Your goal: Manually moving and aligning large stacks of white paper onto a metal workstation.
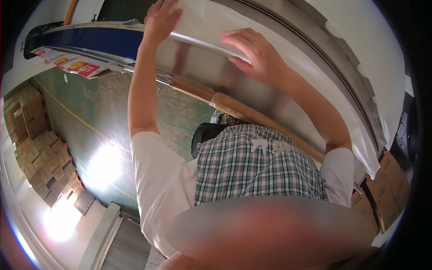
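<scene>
My left hand (pixel 161 20) reaches far forward at the top, fingers stretched out, at the left end of a white sheet (pixel 202 20). The upper edge of the view cuts off part of that hand. My right hand (pixel 254 51) hovers with thumb and fingers apart, over a shiny metal surface (pixel 202 63) beside the sheet's near edge. Nothing shows in its grip. Whether either hand touches the sheet is hard to tell. The sheet runs along the metal surface and bends away to the right.
A blue conveyor belt (pixel 94 41) extends left, with printed red-and-white packaging (pixel 78 65) along its near side. Brown cardboard edging (pixel 193 90) lines the metal surface close to my checked apron (pixel 256 166). Stacked cartons (pixel 42 157) stand at the left wall, more cartons (pixel 389 180) at right.
</scene>
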Demonstrator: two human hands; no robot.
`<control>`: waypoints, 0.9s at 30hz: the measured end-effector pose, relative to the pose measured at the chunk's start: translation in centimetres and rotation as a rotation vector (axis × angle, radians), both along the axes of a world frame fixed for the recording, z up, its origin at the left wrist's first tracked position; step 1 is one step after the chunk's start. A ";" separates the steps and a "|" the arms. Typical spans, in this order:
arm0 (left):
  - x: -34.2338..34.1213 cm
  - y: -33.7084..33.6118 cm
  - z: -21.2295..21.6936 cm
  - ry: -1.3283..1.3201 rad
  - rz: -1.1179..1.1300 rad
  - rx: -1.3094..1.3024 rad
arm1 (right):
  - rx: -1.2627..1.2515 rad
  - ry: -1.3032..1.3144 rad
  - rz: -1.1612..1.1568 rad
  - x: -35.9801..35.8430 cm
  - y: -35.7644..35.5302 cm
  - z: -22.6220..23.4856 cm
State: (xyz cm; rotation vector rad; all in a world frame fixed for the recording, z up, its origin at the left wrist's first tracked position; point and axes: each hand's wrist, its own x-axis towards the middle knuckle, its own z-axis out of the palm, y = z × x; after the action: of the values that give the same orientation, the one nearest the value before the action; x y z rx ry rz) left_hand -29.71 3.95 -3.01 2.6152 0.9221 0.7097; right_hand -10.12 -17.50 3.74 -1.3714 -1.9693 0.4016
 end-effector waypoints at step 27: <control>7.5 -2.0 6.8 0.127 -0.646 0.091 | -0.164 0.151 -0.514 5.6 -14.5 -0.6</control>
State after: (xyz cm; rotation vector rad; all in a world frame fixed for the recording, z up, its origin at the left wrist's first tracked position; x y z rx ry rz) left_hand -22.18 1.97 3.78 2.8111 0.0361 0.4187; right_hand -4.51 -32.01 3.10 -1.8255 -1.4183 0.4119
